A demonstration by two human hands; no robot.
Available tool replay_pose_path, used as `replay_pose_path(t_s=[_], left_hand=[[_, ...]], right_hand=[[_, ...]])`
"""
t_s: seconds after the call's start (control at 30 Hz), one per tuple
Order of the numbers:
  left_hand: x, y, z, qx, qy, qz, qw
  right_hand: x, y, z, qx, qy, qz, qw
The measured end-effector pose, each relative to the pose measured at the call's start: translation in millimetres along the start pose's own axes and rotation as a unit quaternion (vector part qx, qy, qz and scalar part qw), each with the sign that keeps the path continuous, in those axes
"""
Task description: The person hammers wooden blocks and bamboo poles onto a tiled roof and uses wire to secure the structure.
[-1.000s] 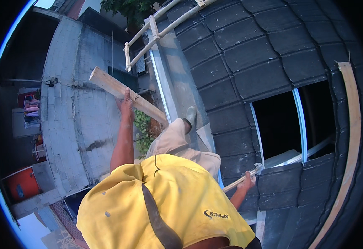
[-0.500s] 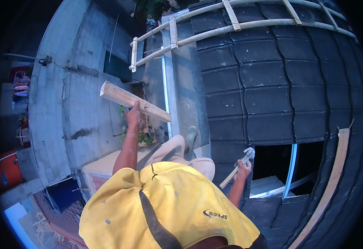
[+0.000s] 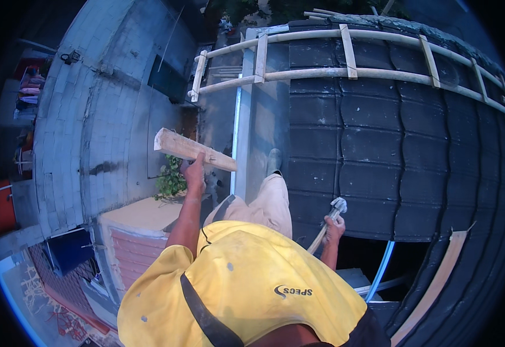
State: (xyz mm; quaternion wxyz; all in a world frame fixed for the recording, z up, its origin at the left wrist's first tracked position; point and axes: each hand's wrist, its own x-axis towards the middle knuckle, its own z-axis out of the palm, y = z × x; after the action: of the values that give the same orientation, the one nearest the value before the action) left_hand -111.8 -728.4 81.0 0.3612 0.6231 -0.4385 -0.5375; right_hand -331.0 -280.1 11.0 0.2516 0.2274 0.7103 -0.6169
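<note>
My left hand (image 3: 194,173) grips a thick wooden beam (image 3: 174,143) from its near side, holding it out over the drop left of the roof edge. The beam's square-cut end points left, and its other end reaches the pale ledge (image 3: 244,139). In my right hand (image 3: 334,229) is a hammer (image 3: 338,207), its metal head up by the fingers and its wooden handle slanting down to the left. That hand is above the dark roof tiles, beside the opening. One boot (image 3: 274,162) shows on the grey strip along the ledge.
A wooden ladder (image 3: 316,74) lies across the dark tiled roof (image 3: 374,144). Close on the right gapes a roof opening (image 3: 368,258) crossed by a light-blue bar (image 3: 382,270). Beyond it lies a long plank (image 3: 431,289). A lower grey roof (image 3: 113,139) spreads to the left.
I have moved forward along the ledge. The ladder now shows more fully, and the opening has slipped nearer my body. Both hands keep their hold on the beam and hammer.
</note>
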Motion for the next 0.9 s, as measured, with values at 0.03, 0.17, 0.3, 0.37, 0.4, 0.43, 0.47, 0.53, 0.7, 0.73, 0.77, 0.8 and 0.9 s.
replay_pose_path(t_s=[0.03,0.17,0.3,0.37,0.4,0.43,0.47,0.53,0.7,0.73,0.77,0.8,0.9], left_hand=[[8.5,1.8,12.8,-0.011,0.008,0.001,1.000],[50.2,-5.0,64.0,-0.008,0.022,0.003,1.000],[54.2,52.1,135.0,0.090,0.001,-0.050,0.995],[82.8,51.6,159.5,0.088,-0.005,-0.012,0.996],[84.0,62.9,176.1,0.086,-0.012,-0.007,0.996],[85.8,73.7,190.8,0.084,-0.016,-0.003,0.996],[91.4,80.1,201.9,0.087,-0.010,-0.015,0.996],[109.0,82.3,220.1,0.065,-0.010,0.002,0.998],[162.0,91.0,245.4,0.037,0.033,0.012,0.999],[176.0,92.9,252.9,0.020,0.035,0.011,0.999],[190.6,94.5,260.5,0.003,0.038,0.011,0.999],[205.3,96.5,268.1,-0.008,0.043,0.008,0.999],[247.6,101.7,294.0,-0.037,0.050,0.006,0.998]], right_hand=[[12.0,-6.9,10.7,-0.003,-0.003,0.010,1.000],[57.5,-34.4,59.9,0.001,-0.035,0.027,0.999],[96.8,-77.4,107.4,-0.031,-0.038,0.015,0.999],[119.4,-98.7,138.9,-0.035,-0.058,0.014,0.998],[127.4,-109.3,147.4,-0.045,-0.067,0.015,0.997],[133.9,-124.2,156.4,-0.057,-0.077,0.016,0.995],[138.2,-137.9,166.7,-0.064,-0.086,0.024,0.994],[159.4,-147.3,182.0,-0.076,-0.098,0.021,0.992],[184.9,-180.3,230.9,-0.110,-0.115,0.011,0.987],[190.9,-184.9,239.1,-0.103,-0.121,0.013,0.987],[196.8,-189.5,246.9,-0.097,-0.127,0.015,0.987],[202.1,-194.9,255.8,-0.104,-0.128,0.016,0.986],[216.3,-209.6,280.0,-0.130,-0.133,0.021,0.982]])
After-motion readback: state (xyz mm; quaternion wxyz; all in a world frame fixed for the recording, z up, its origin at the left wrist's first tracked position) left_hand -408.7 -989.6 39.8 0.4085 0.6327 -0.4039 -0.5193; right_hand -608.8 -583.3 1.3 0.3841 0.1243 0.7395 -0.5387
